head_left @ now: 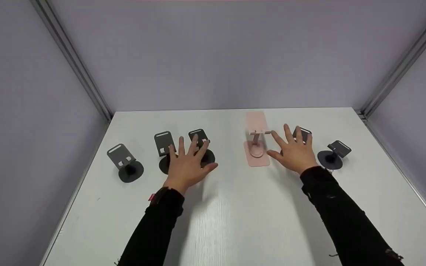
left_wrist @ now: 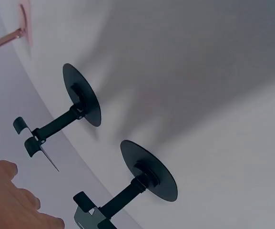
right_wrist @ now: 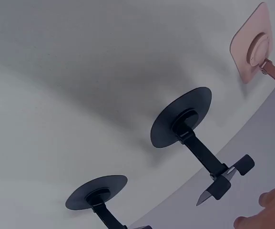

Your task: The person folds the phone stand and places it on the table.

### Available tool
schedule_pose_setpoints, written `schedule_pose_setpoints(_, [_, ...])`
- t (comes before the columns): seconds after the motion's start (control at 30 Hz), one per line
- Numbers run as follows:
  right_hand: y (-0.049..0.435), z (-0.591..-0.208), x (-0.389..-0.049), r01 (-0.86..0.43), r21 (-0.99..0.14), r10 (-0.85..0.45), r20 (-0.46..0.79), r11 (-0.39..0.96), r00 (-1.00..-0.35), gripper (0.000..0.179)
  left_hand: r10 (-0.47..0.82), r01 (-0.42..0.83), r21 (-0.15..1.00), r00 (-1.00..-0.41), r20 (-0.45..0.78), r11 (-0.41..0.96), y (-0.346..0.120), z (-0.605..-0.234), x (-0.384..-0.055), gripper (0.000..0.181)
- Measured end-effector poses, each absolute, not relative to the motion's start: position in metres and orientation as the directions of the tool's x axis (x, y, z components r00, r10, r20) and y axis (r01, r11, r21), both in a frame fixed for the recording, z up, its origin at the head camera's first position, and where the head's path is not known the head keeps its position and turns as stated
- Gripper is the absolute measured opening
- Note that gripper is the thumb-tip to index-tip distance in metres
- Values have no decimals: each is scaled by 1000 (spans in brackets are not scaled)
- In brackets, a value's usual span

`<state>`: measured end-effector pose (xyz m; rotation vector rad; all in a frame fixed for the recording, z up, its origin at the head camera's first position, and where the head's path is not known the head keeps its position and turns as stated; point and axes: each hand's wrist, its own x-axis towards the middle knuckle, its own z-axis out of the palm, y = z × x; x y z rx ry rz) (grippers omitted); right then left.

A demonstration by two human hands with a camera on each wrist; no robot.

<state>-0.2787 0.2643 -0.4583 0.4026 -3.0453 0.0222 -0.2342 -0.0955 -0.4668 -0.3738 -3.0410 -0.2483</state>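
Note:
In the head view my left hand [head_left: 187, 166] hovers with fingers spread, overlapping two black phone stands with round bases. One is the stand [head_left: 165, 142] at its fingertips; the other black phone stand [head_left: 208, 157] lies just right of it. My right hand [head_left: 295, 152], fingers also spread, is over another black phone stand [head_left: 303, 133], most of which it hides. Left of that hand is a pink phone stand [head_left: 256, 122] with a rectangular base. Both wrist views show the hands holding nothing, with black stands [left_wrist: 82, 95] [right_wrist: 182, 119] upright on the table near the fingers.
A black phone stand [head_left: 126, 162] stands at the table's left and another [head_left: 331, 157] at its right. The white table [head_left: 213, 229] is bounded by a grey back wall [head_left: 213, 55] and side walls [head_left: 20, 129].

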Motion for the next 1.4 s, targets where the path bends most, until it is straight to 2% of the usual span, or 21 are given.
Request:
schedule_pose_setpoints(0.17, [270,-451,-277,-272,14,-272,71,962,-960,76,316,325,127,-945,85,937,-90,-472,-220,83])
schedule_pose_setpoints(0.3, [280,-445,-275,-274,4,-273,87,962,-958,76,382,393,158,-919,95,906,-88,-478,-208,80])
schedule_pose_setpoints(0.67, [304,-441,-272,-276,-50,-270,107,960,-957,75,478,477,169,-878,38,863,-89,-505,-179,78])
schedule_pose_setpoints(0.93, [294,-446,-276,-303,-28,-299,93,953,-950,76,516,503,181,-856,-30,845,-92,-526,-167,80])
schedule_pose_setpoints(1.23, [271,-446,-285,-352,19,-352,22,936,-936,75,535,507,220,-840,-90,833,-93,-535,-158,82])
schedule_pose_setpoints(1.4, [258,-447,-289,-374,36,-374,7,927,-927,77,539,515,209,-839,-77,831,-93,-536,-154,80])
